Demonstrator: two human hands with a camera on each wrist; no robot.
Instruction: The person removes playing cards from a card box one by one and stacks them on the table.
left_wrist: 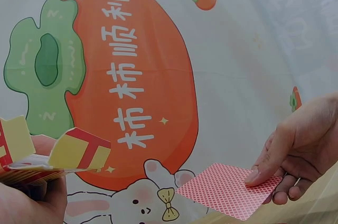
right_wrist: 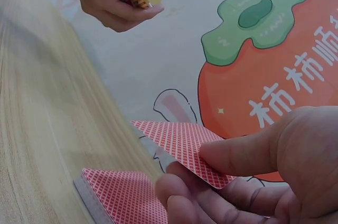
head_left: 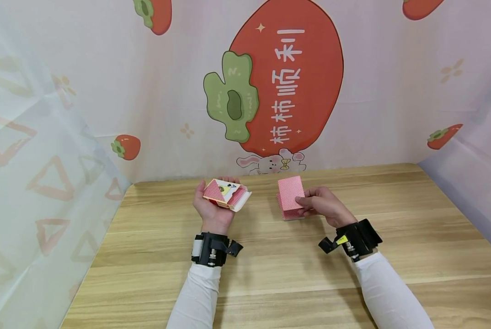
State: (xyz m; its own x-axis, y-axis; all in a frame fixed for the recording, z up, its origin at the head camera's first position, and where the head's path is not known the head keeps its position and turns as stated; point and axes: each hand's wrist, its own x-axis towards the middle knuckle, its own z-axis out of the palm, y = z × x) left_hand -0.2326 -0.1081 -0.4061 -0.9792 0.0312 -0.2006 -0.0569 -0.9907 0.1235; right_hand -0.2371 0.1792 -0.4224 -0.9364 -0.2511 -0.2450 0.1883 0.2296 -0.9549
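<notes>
My left hand (head_left: 214, 217), palm up, holds a red-and-white playing card box (head_left: 221, 191) with an ace printed on its face. The box's end flaps (left_wrist: 79, 150) stand apart in the left wrist view, with card edges showing between them. Between thumb and fingers, my right hand (head_left: 328, 204) pinches a red-backed playing card (right_wrist: 182, 145), back side up and tilted. Below that card, a deck of matching cards (right_wrist: 125, 195) lies on the table, partly hidden by the card and the fingers.
The wooden table (head_left: 266, 274) runs back to a printed cloth (head_left: 179, 91) with persimmon pictures and a cartoon rabbit. Another pale cloth (head_left: 31, 160) hangs along the left side. Both wrists wear black straps (head_left: 213, 249) with small mounts.
</notes>
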